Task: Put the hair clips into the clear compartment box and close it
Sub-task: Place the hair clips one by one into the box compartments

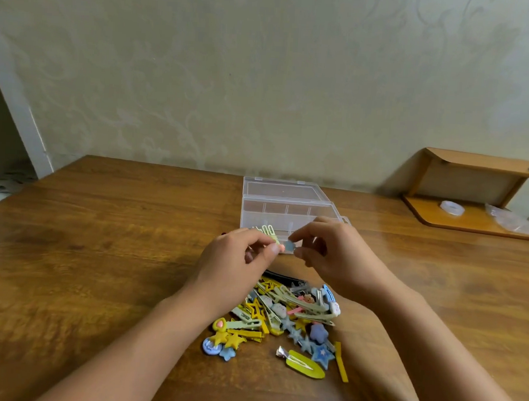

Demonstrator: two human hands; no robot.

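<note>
pinching a blue clip (289, 247) btw both hands, just over the box (287, 212).
left hand (238, 260) & right hand (331, 254) fingertips nip it; light, stiff, slippery imo — grip flat faces. pile (280, 319) near, on table (99, 252).

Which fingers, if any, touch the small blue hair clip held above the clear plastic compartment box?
Touching: the head view shows left hand and right hand fingertips pinching the small blue hair clip.

You see a brown wood-grain table (99, 252) under a clear box (284, 211). Nearer you than the box, the clips (284, 319) mix yellow, pale green, blue and pink; a small blue clip (289, 247) sits at the box's near edge. Behind the box, the wall (233, 74) shows a beige swirl pattern.
</note>
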